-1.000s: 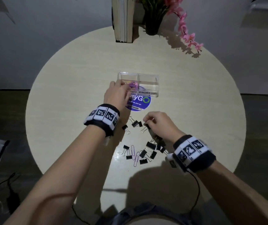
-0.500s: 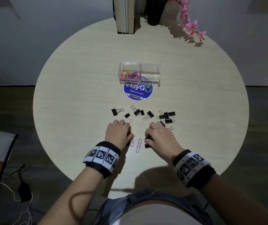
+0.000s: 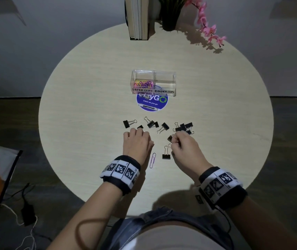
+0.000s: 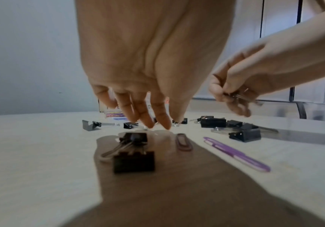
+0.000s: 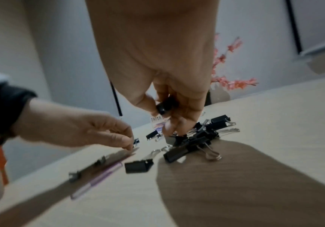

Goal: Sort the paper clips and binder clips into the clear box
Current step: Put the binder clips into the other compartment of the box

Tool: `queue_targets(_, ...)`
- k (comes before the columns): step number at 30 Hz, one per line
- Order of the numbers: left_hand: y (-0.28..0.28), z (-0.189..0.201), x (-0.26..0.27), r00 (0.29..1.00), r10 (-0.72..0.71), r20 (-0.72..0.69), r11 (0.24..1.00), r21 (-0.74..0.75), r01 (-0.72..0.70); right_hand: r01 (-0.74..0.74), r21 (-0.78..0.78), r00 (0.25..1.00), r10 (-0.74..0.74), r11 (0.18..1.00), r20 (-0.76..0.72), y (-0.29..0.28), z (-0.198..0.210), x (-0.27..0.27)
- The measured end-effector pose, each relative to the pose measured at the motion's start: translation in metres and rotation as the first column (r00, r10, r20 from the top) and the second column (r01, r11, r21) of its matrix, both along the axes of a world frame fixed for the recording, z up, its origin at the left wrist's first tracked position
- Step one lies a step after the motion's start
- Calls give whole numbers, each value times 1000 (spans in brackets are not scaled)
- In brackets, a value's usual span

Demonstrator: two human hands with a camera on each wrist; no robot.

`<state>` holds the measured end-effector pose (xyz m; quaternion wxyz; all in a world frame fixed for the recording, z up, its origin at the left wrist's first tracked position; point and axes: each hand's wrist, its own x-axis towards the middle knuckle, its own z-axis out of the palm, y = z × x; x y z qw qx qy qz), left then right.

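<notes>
The clear box (image 3: 163, 76) stands mid-table; its left cell holds coloured paper clips (image 3: 143, 84) and its right cell, marked for binder clips, holds nothing. Black binder clips (image 3: 183, 127) lie scattered in front of it. My left hand (image 3: 138, 131) (image 4: 161, 124) points straight fingers down at the table and holds nothing. Under its palm lie a dark paper clip (image 4: 184, 143) and two binder clips (image 4: 134, 159). A purple paper clip (image 3: 152, 160) (image 4: 235, 153) lies between my hands. My right hand (image 3: 175, 139) (image 5: 167, 116) grips a black binder clip (image 5: 164, 106) above the pile.
A round blue sticker (image 3: 152, 103) sits just in front of the box. Books (image 3: 138, 17) and a pot of pink flowers (image 3: 207, 29) stand at the table's far edge. Cables (image 3: 25, 213) lie on the floor at the left.
My left hand came back from the box to the near clips and now covers one paper clip. My right hand has lifted off the table with a binder clip in its fingers.
</notes>
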<state>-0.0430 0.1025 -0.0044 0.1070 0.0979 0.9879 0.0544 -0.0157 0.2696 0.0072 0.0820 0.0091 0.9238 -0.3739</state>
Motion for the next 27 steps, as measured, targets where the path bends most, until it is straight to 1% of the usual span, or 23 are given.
queue_targets(1, 0, 2, 3, 1000, 20, -18, 1000, 13, -20, 15, -14, 1000, -15, 1000, 14, 2, 0, 1)
queue_targets(2, 0, 4, 8, 999, 36, -6, 999, 13, -36, 11, 7, 999, -12, 1000, 32, 4, 0, 3)
queue_targets(4, 3, 5, 18, 998, 19, 67, 999, -38, -17, -25, 137, 998, 15, 990, 67, 5, 1, 10)
queue_targets(6, 8, 1, 28, 995, -27, 100, 996, -85, 35, -78, 267, 996, 61, 960, 69, 2, -3, 18)
queue_targets(9, 16, -4, 36, 994, -22, 108, 997, -71, 30, -106, 381, 994, 86, 919, 68, -6, -7, 23)
queue_targets(11, 21, -5, 40, 989, -16, 148, 998, -55, 25, -104, 436, 994, 88, 894, 57, -12, -9, 22)
queue_targets(15, 20, -3, 42, 970, 31, 240, 998, 48, -44, -126, 486, 992, 94, 865, 89, -20, -6, 17)
queue_targets(17, 13, 1, 35, 966, 50, 255, 984, 152, -91, -149, 501, 987, 99, 853, 126, -21, -5, 16)
queue_targets(19, 5, 13, 17, 965, 100, 244, 933, 314, -176, -180, 498, 981, 117, 848, 154, -20, -3, 16)
queue_targets(21, 0, 28, -18, 978, 144, 150, 890, 412, -194, -221, 503, 973, 153, 835, 173, -18, -4, 16)
queue_targets(24, 0, 52, -85, 983, 183, -23, 877, 456, -153, -253, 573, 967, 204, 780, 150, -20, -6, 16)
queue_targets(26, 2, 61, -128, 980, 173, -94, 895, 430, -117, -312, 618, 950, 221, 721, 221, -25, -1, 15)
queue_targets(27, 3, 62, -147, 980, 167, -107, 909, 403, -110, -317, 611, 948, 224, 726, 225, -27, -4, 14)
